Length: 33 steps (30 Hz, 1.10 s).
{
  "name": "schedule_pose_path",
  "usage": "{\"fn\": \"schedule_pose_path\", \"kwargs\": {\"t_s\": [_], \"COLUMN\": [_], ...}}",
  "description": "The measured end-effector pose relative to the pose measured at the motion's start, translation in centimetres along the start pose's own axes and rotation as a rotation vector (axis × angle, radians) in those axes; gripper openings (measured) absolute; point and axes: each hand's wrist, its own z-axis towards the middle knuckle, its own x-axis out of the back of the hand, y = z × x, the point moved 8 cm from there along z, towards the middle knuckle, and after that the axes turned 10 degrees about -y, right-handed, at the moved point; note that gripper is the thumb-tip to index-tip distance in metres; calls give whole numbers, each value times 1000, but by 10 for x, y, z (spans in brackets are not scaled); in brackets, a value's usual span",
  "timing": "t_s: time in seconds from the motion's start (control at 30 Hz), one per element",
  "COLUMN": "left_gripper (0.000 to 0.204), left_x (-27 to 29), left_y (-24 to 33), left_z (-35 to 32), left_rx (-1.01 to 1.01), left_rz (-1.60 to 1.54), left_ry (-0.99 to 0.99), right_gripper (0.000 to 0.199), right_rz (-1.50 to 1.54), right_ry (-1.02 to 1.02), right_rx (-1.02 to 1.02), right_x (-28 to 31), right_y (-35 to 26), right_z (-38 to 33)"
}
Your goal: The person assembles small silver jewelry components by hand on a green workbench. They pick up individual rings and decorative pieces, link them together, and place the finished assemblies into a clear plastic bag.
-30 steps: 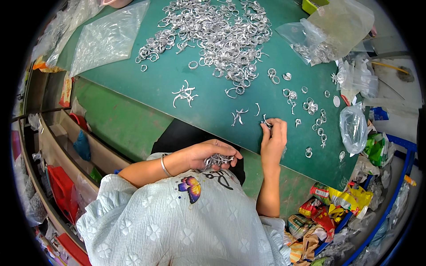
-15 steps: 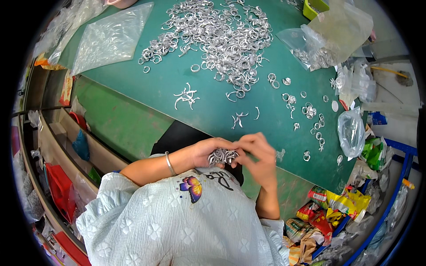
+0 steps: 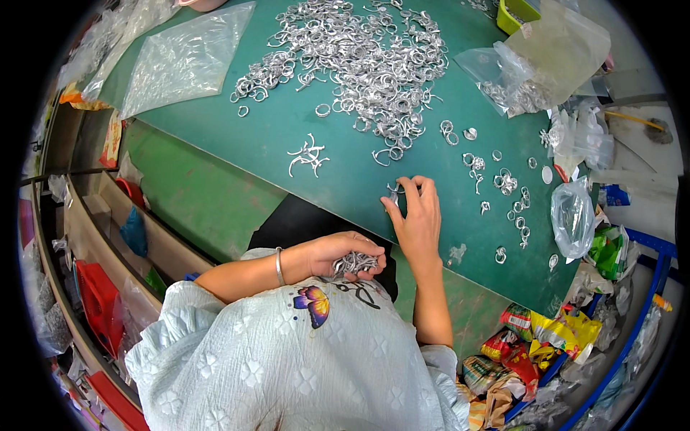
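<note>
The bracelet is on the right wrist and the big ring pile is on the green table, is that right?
Not quite: the head view shows the bracelet on the left wrist. The big ring pile is on the green table.

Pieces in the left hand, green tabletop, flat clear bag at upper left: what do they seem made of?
The pieces in the left hand: likely metal, from their silvery sheen. The green tabletop: perhaps paint or matting, smooth with soft sheen. The flat bag: probably thin plastic, see-through with glossy creases.
</note>
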Motion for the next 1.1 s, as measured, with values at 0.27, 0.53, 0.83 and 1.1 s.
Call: {"fn": "schedule_pose_path", "kwargs": {"t_s": [0.27, 0.53, 0.83, 1.1], "left_gripper": [26, 22, 18, 21], "left_x": [-5, -19, -28, -54], "left_y": [2, 35, 65, 76], "left_z": [-1, 11, 81, 120], "left_rx": [-8, -150, -126, -36], "left_rz": [-45, -196, -9, -75], "left_ry": [8, 64, 62, -107], "right_gripper": [20, 17, 22, 29], "right_rz": [29, 996, 150, 132], "right_ry": [64, 146, 162, 496], "right_rx": [51, -111, 121, 7], "right_x": [3, 33, 77, 143], "right_y": [11, 38, -18, 39], "right_z": [-11, -27, -39, -71]}}
